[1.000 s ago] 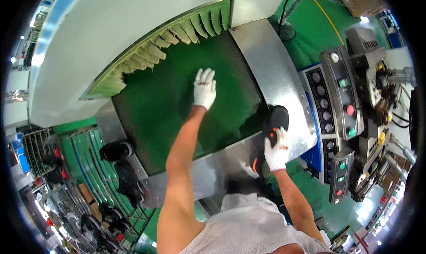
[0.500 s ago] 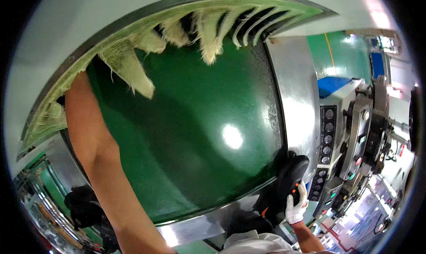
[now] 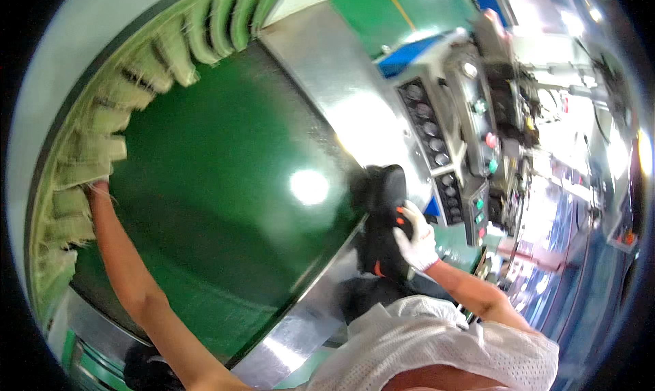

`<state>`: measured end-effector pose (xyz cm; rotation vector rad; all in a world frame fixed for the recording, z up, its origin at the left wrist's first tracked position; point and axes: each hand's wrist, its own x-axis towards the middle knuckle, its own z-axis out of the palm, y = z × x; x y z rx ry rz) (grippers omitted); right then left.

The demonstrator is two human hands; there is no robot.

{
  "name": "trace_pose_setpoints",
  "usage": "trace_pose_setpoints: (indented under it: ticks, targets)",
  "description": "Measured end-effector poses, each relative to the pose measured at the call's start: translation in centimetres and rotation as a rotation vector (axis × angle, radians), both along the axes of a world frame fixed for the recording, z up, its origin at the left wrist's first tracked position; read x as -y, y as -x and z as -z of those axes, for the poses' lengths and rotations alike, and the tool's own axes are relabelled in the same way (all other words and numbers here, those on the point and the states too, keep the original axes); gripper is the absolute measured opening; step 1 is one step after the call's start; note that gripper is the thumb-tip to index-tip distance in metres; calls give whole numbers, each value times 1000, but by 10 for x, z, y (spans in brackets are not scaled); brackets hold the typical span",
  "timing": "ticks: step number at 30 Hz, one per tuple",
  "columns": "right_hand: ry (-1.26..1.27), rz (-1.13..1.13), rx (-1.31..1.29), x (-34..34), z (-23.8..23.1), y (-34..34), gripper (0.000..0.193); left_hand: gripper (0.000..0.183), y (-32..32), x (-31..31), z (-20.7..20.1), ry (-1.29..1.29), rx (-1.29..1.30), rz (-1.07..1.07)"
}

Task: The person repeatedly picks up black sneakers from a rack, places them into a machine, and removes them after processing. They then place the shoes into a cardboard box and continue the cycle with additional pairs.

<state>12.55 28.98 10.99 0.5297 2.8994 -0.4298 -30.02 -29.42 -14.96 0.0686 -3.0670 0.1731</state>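
My left arm reaches across the green conveyor belt (image 3: 225, 166) at the left. My left hand (image 3: 99, 185) goes in under a pale green fringed curtain (image 3: 102, 121), whose strips hide its fingers. At the belt's near right corner, my right hand (image 3: 416, 239) wears a white glove. Its thumb and fingers are apart, gripping the side of a black shoe (image 3: 387, 193) with orange marks. Below that shoe is more black material with an orange patch, its shape hard to make out.
Metal rails (image 3: 321, 70) border the belt. Right of it stands a control panel (image 3: 426, 121) with round dials, and a box with coloured buttons (image 3: 479, 213). A dark object (image 3: 147, 369) sits at the lower left. Behind the curtain rises a pale machine housing (image 3: 75, 43).
The view has swung to the right, so the belt and curtain sit farther left. My left hand remains at the curtain, under strips. My right hand stays at the black shoe.
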Motion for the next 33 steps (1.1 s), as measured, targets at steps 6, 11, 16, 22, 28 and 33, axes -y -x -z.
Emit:
trace_pose_setpoints:
  ticks: [6,11,16,22,28,33]
  targets:
    - [-7,8,-140,-17,19,-29,51,55,-181,-160,-97,-142,-108,210]
    - [121,-21,-22,-21,-17,-16,55,58,-372,-271,-126,-555,241,307]
    - [526,87,-143,-63,-66,-47,71,44,-448,-370,-213,-960,477,436]
    - [949,251,-333,-161,-139,-124,54,31,-428,-479,-295,-1109,422,596]
    - [1416,581,-667,-264,-124,-196,42,40,-408,-564,-302,-729,242,684]
    - [1421,499,-648,-330,-138,-189,42,47,-436,-569,-256,-504,288,481]
